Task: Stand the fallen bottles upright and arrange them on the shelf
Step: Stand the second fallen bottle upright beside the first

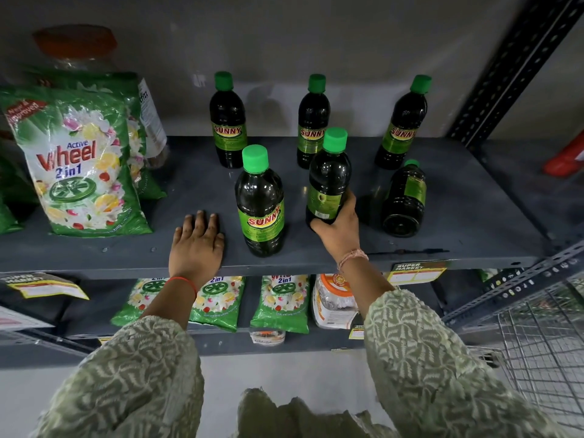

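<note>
Several dark Sunny bottles with green caps are on the grey shelf (474, 216). Three stand upright along the back: left (228, 121), middle (311, 121), right (403, 124). A fourth (260, 203) stands near the front edge. My right hand (339, 230) grips the base of another bottle (328, 178), upright with its back label facing me. One bottle (404, 200) lies on its side to the right, base toward me. My left hand (197, 245) rests flat on the shelf, left of the front bottle, holding nothing.
Green Wheel detergent packs (79, 165) lean at the shelf's left, a jar behind them. More packs and a jar (333, 300) fill the lower shelf. A slotted black upright (512, 67) and a wire basket (543, 343) stand on the right.
</note>
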Demonstrator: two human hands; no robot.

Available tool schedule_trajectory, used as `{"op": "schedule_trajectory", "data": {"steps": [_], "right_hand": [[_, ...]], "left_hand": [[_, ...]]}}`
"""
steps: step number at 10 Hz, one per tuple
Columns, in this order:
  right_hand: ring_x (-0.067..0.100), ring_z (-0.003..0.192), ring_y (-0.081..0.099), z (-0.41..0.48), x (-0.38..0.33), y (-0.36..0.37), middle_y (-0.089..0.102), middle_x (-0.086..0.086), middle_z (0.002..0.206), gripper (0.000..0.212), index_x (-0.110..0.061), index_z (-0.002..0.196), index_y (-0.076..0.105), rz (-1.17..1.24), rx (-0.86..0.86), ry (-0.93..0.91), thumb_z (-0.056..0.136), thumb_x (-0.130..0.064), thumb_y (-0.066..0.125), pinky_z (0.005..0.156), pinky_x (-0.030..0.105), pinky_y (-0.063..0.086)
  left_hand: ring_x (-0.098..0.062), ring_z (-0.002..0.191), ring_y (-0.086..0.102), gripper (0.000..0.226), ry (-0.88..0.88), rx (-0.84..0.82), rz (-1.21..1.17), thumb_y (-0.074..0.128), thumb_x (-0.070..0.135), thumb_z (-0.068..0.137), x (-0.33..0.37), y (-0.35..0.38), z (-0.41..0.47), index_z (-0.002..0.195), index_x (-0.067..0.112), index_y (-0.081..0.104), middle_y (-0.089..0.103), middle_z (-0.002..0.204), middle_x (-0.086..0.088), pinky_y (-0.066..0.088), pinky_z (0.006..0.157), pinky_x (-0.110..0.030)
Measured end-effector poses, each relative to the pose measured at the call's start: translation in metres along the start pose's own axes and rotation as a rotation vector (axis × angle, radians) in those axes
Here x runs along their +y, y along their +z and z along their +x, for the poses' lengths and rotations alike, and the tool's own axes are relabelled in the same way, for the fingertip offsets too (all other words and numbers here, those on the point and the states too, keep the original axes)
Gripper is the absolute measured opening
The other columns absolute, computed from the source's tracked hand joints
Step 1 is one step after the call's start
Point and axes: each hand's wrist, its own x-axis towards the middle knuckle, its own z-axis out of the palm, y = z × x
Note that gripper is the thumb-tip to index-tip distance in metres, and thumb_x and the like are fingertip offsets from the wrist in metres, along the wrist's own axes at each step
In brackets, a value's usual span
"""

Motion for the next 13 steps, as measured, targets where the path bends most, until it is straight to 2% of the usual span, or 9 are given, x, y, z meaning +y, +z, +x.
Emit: {"op": "schedule_trajectory", "data": {"steps": [1, 2, 3, 4, 5, 6, 7, 8, 13], "right_hand": [[0.026, 0.126, 0.036, 0.001, 0.002, 0.002, 0.042, 0.011, 0.131, 0.094, -0.011, 0.131, 0.033, -0.089, 0.053, -0.057, 0.055, -0.031, 0.085, 0.109, 0.04, 0.031], [0.026, 0.114, 0.049, 0.001, 0.003, -0.001, 0.05, 0.011, 0.12, 0.084, -0.011, 0.12, 0.035, -0.043, 0.05, -0.03, 0.054, -0.024, 0.086, 0.097, 0.036, 0.044], [0.018, 0.095, 0.056, -0.002, 0.005, -0.011, 0.055, 0.004, 0.105, 0.068, -0.008, 0.114, 0.034, -0.015, -0.007, -0.001, 0.063, -0.013, 0.08, 0.076, 0.021, 0.042], [0.02, 0.104, 0.051, -0.001, 0.008, -0.014, 0.052, 0.007, 0.112, 0.071, -0.008, 0.12, 0.033, 0.015, -0.075, 0.023, 0.064, -0.014, 0.077, 0.084, 0.022, 0.042], [0.014, 0.12, 0.03, -0.001, 0.006, -0.011, 0.032, 0.001, 0.126, 0.098, -0.012, 0.131, 0.026, -0.028, -0.048, -0.008, 0.055, -0.03, 0.085, 0.104, 0.026, 0.029], [0.016, 0.118, 0.037, -0.005, 0.001, -0.009, 0.037, 0.005, 0.125, 0.098, -0.006, 0.128, 0.029, -0.06, -0.014, -0.026, 0.052, -0.024, 0.088, 0.098, 0.022, 0.032], [0.017, 0.104, 0.052, -0.006, 0.001, -0.016, 0.055, 0.013, 0.119, 0.078, -0.006, 0.117, 0.042, -0.047, -0.028, -0.008, 0.055, -0.017, 0.087, 0.084, 0.018, 0.04], [0.016, 0.104, 0.055, -0.01, 0.005, -0.027, 0.061, 0.013, 0.118, 0.064, -0.007, 0.117, 0.049, -0.065, -0.111, -0.022, 0.062, -0.013, 0.082, 0.086, 0.022, 0.04], [0.026, 0.117, 0.053, -0.035, 0.016, -0.044, 0.058, 0.014, 0.124, 0.063, -0.006, 0.126, 0.043, -0.155, -0.224, -0.074, 0.071, -0.009, 0.075, 0.098, 0.031, 0.04]], "left_hand": [[-0.03, 0.145, 0.009, 0.052, 0.004, 0.002, -0.001, 0.026, 0.029, 0.096, 0.0, 0.0, 0.0, 0.145, 0.014, 0.017, 0.014, 0.157, -0.011, 0.011, 0.119, -0.043], [-0.03, 0.145, 0.009, 0.052, 0.006, 0.001, 0.0, 0.026, 0.03, 0.096, 0.0, 0.0, 0.001, 0.145, 0.014, 0.017, 0.015, 0.157, -0.011, 0.011, 0.118, -0.044], [-0.031, 0.145, 0.01, 0.052, 0.006, 0.007, 0.001, 0.026, 0.029, 0.096, -0.001, 0.001, 0.0, 0.145, 0.015, 0.018, 0.015, 0.157, -0.011, 0.012, 0.118, -0.044], [-0.03, 0.145, 0.01, 0.052, 0.002, 0.004, -0.002, 0.026, 0.03, 0.096, 0.0, 0.0, 0.0, 0.145, 0.015, 0.017, 0.015, 0.157, -0.011, 0.011, 0.118, -0.044], [-0.03, 0.145, 0.009, 0.052, 0.003, 0.001, -0.003, 0.026, 0.03, 0.096, 0.0, 0.0, 0.0, 0.145, 0.015, 0.017, 0.014, 0.157, -0.011, 0.011, 0.119, -0.043], [-0.03, 0.145, 0.009, 0.052, 0.004, 0.004, -0.013, 0.026, 0.029, 0.096, 0.0, 0.0, 0.0, 0.145, 0.015, 0.017, 0.015, 0.157, -0.011, 0.011, 0.119, -0.043], [-0.03, 0.145, 0.009, 0.052, 0.006, 0.002, -0.007, 0.026, 0.029, 0.096, 0.0, 0.0, 0.0, 0.145, 0.015, 0.017, 0.015, 0.157, -0.011, 0.011, 0.119, -0.043], [-0.031, 0.145, 0.01, 0.052, 0.011, 0.001, -0.006, 0.027, 0.029, 0.096, -0.001, -0.001, 0.0, 0.145, 0.014, 0.018, 0.015, 0.157, -0.012, 0.012, 0.118, -0.044], [-0.032, 0.144, 0.009, 0.052, 0.007, -0.022, 0.004, 0.023, 0.03, 0.096, 0.001, -0.002, -0.001, 0.145, 0.013, 0.016, 0.013, 0.157, -0.012, 0.012, 0.118, -0.045]]}}
